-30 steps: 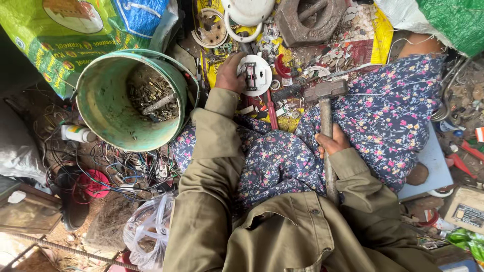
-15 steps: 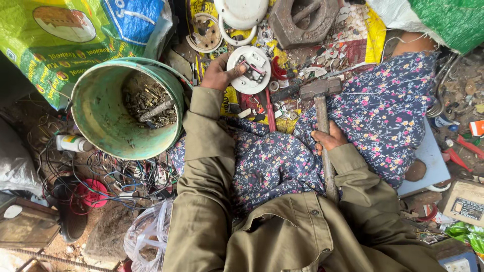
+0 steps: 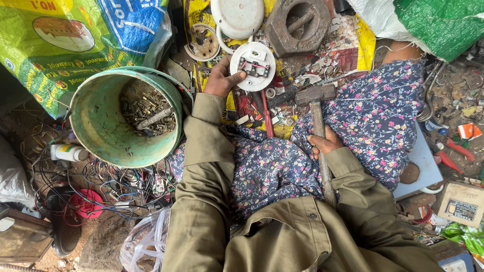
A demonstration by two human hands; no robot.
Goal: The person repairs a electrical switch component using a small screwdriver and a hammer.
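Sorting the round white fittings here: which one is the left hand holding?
The left hand holds the white disc with metal terminals, facing up. The plain white cover and the ring-shaped piece lie untouched beyond it.

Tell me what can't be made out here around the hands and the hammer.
Head view only:
- Left hand: palm hidden beneath its back, on the round white fitting.
- Hammer: handle end hidden by the right hand and sleeve.
- Green bucket: metal scraps too small to identify.
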